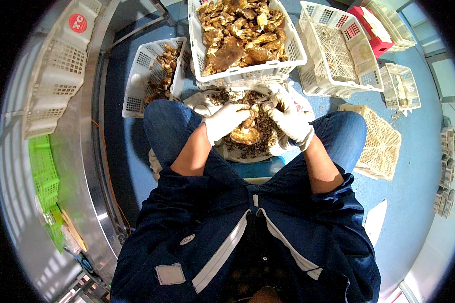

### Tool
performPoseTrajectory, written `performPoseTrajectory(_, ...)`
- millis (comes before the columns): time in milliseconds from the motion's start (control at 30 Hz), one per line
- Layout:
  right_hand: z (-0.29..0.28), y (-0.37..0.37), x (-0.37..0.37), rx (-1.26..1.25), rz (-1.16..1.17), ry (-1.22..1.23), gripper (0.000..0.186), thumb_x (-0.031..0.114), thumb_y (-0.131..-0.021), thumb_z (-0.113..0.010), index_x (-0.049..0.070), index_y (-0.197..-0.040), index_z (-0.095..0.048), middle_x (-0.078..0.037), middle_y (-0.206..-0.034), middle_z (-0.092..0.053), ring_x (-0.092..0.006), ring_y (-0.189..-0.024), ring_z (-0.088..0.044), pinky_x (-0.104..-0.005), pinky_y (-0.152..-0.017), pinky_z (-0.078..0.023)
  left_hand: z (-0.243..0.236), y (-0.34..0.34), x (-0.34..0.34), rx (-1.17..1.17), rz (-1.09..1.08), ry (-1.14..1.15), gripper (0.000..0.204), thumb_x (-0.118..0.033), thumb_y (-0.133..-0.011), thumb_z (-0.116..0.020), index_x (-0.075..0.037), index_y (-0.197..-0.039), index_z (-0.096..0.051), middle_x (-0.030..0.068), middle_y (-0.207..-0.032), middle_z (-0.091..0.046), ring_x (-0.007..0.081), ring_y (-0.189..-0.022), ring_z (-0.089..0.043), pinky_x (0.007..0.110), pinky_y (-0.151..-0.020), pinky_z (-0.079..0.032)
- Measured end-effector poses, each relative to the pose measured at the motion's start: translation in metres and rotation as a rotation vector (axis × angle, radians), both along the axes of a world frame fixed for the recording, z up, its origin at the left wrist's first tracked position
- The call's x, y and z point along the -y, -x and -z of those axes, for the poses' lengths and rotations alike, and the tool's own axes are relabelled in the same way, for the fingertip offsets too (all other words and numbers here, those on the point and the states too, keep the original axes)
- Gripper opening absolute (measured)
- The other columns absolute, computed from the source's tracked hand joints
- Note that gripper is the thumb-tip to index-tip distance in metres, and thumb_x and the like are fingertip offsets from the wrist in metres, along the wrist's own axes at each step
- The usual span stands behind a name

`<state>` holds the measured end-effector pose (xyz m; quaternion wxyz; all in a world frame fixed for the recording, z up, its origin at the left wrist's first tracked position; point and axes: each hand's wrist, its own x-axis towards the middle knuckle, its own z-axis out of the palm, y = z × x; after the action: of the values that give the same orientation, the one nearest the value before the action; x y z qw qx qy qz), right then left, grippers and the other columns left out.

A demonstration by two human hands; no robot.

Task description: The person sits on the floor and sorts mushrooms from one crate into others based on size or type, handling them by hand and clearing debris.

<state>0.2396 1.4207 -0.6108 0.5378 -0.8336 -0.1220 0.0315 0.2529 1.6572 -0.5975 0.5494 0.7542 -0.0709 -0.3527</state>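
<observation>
My left hand (226,121), in a white glove, is closed round the stem of a brown mushroom (245,135). Its broad cap hangs toward me, over a pale sack (199,103) strewn with dark trimmings and dirt (260,146). Close by on the right, my right hand (291,120), gloved too, has its fingers bent and pressed together beside the stem. Whatever may be between those fingers is too small to make out. Straight ahead, a white crate (247,70) is heaped with large brown mushrooms (242,38).
A smaller white basket (136,83) at the left holds some mushroom pieces. Right of the full crate stands another white crate (338,83), with a red crate (371,33) behind it. An upturned cream basket (379,141) lies by my right knee. A metal table (83,166) runs along the left.
</observation>
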Motion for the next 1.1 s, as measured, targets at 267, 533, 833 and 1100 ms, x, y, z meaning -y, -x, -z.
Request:
performPoseTrajectory(267, -0.019, 0.004, -0.001, -0.212, -0.069, -0.153, 0.022, 0.022, -0.090, -0.068, 0.004, -0.084, -0.057, -0.001, -0.072, -0.054, -0.0118, -0.073, -0.049, -0.0297, -0.066, -0.044, -0.008, 0.002, 0.006, -0.136, -0.074, 0.015, 0.028, -0.013, -0.098, -0.056, 0.006, -0.118, -0.063, 0.0051, -0.104, -0.068, 0.0113, -0.092, -0.061, 0.025, -0.079, -0.051)
performPoseTrajectory(533, -0.026, 0.002, -0.006, -0.329, -0.019, -0.132, 0.021, 0.024, -0.090, -0.068, 0.005, -0.083, -0.062, 0.001, -0.072, -0.058, -0.0122, -0.071, -0.052, -0.0295, -0.065, -0.045, -0.026, 0.003, 0.008, -0.016, 0.056, -0.137, 0.030, -0.017, -0.098, -0.056, 0.005, -0.118, -0.065, 0.0079, -0.104, -0.070, 0.0139, -0.094, -0.061, 0.028, -0.081, -0.050)
performPoseTrajectory(833, -0.019, 0.003, 0.002, -0.374, -0.061, -0.330, 0.017, 0.021, -0.093, -0.069, 0.004, -0.095, -0.066, -0.001, -0.088, -0.065, -0.0095, -0.083, -0.054, -0.0267, -0.075, -0.047, 0.009, 0.004, -0.001, -0.164, -0.132, 0.461, 0.030, -0.019, -0.103, -0.049, 0.004, -0.117, -0.062, 0.0108, -0.107, -0.069, 0.0160, -0.096, -0.067, 0.029, -0.085, -0.054)
performPoseTrajectory(1100, -0.047, 0.003, -0.006, -0.261, -0.026, -0.074, 0.021, 0.021, -0.093, -0.068, 0.002, -0.099, -0.061, 0.000, -0.085, -0.059, -0.0126, -0.081, -0.053, -0.0291, -0.074, -0.045, -0.014, 0.003, 0.008, -0.105, -0.208, 0.315, 0.029, -0.005, -0.093, -0.065, -0.001, -0.122, -0.061, 0.0030, -0.103, -0.068, 0.0122, -0.091, -0.064, 0.025, -0.078, -0.054)
